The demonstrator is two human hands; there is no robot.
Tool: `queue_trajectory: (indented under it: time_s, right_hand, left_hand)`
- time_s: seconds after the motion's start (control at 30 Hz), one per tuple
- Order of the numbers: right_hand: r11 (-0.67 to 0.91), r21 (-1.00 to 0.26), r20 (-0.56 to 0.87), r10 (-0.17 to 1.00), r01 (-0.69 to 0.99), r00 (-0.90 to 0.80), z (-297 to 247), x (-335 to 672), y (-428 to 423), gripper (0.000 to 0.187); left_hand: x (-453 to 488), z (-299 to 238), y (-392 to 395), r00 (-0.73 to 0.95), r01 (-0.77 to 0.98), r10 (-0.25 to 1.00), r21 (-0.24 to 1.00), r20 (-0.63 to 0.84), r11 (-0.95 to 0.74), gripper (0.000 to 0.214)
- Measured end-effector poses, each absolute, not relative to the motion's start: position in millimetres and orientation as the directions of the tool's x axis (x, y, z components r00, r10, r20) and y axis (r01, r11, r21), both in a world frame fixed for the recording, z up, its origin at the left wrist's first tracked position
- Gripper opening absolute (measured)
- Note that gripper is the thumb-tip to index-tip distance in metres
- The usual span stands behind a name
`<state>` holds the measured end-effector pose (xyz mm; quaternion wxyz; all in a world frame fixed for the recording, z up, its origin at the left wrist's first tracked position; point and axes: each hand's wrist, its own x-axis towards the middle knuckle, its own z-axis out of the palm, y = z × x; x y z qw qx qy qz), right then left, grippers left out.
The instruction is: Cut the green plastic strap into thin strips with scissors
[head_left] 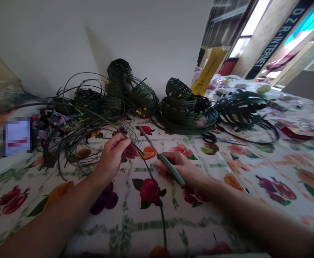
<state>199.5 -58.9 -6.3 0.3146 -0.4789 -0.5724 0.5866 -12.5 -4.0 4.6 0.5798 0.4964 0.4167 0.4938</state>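
Observation:
My left hand (116, 150) pinches a long dark green strip (148, 170) between thumb and fingers. The strip runs from the tangle at the left, through the hand, and down toward the table's near edge. In my right hand (178, 166) is a knife with a green handle (170, 169). Its thin blade (148, 140) points up and to the left, just right of my left fingers. Whether the blade touches the strip I cannot tell. A heap of loose dark strips (76, 132) lies behind and left of my left hand.
Small woven dark green baskets (143, 96) stand along the wall, several stacked. Right of them lie a larger open-weave piece (240, 107), black-handled scissors (210, 138) and a red box (293, 129). A yellow packet (209, 71) stands behind. A fruit-and-flower-patterned cloth (200, 229) covers the table.

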Motion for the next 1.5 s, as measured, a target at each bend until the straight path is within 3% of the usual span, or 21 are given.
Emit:
queue_trajectory:
  time_s: [0.2,0.4,1.2,1.5]
  right_hand:
    - [0.102,-0.874,-0.06,0.947,0.474,-0.316,6,200,-65,0.039]
    - [0.138,-0.787,-0.118,0.923,0.601,-0.367,8,197,-71,0.031]
    - [0.133,-0.718,-0.117,0.945,0.683,-0.307,4,198,-68,0.033]
    - [0.136,-0.768,-0.078,0.95,0.626,-0.303,2,200,-66,0.036]
  left_hand:
    - [-22,18,0,0.059,-0.198,0.998,0.98,0.02,-0.008,0.019]
    - [-28,17,4,0.024,-0.207,0.989,0.968,0.148,-0.14,0.018]
    - [-32,20,11,-0.007,-0.22,0.992,0.968,0.127,-0.125,0.019]
    - [-26,11,6,0.128,-0.213,0.992,0.976,-0.012,0.039,0.02]
